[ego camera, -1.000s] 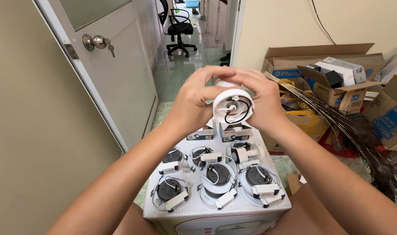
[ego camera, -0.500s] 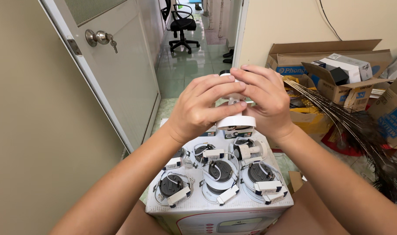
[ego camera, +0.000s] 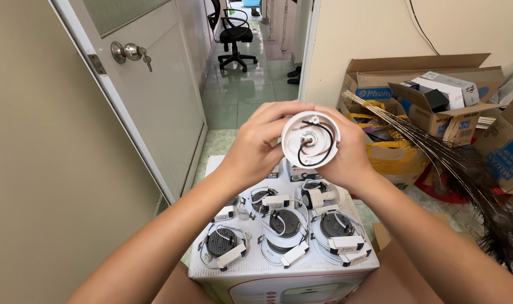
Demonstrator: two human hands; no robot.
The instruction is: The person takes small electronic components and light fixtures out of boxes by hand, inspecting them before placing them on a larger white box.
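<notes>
- up front, both hands raise a round white plastic downlight housing [ego camera: 311, 139] to chest height, open back turned to the camera so its black looped wire shows.
- left hand [ego camera: 255, 147] pinches the rim; right hand [ego camera: 346, 151] cups the far side, fingers curled.
- below, a white cardboard box [ego camera: 279, 269] bears more downlights [ego camera: 284, 225], backs up.

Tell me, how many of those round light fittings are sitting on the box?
5 show: front row left, middle, right; back row left, right. The forearms may hide more. A sixth is held in both hands.
</notes>
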